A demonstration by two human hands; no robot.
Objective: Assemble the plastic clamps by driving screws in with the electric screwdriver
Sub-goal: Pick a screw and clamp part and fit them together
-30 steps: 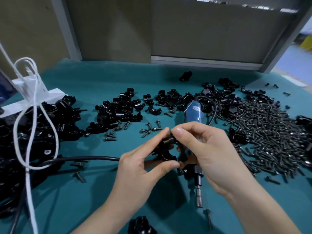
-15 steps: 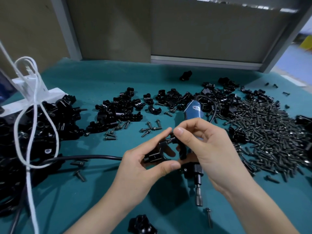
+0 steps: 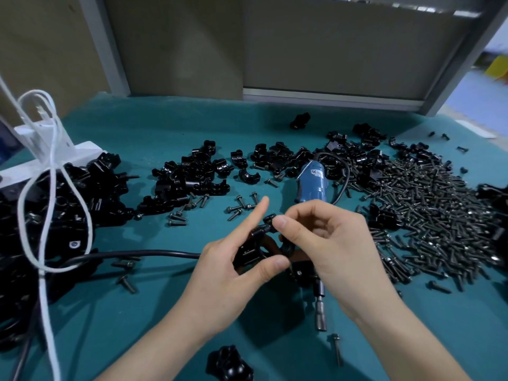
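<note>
Here, glossy curved black clamp (image 3: 249, 249), matte teal table (image 3: 165, 312)

Left hand (image 3: 228, 259) and right hand (image 3: 330, 243): both bare, with slender fingers; the nails are trimmed short and rounded, as seen from here on the left thumb (image 3: 280, 263) and the right forefinger (image 3: 279, 223); the knuckles of the right hand show as a low ridge across its back. Left forearm (image 3: 154, 350) and right forearm (image 3: 406, 345): bare along all the length that shows, down to the lower edge of the view; each narrows at the wrist before the hand widens; what is worn above the forearms cannot be told.
</note>
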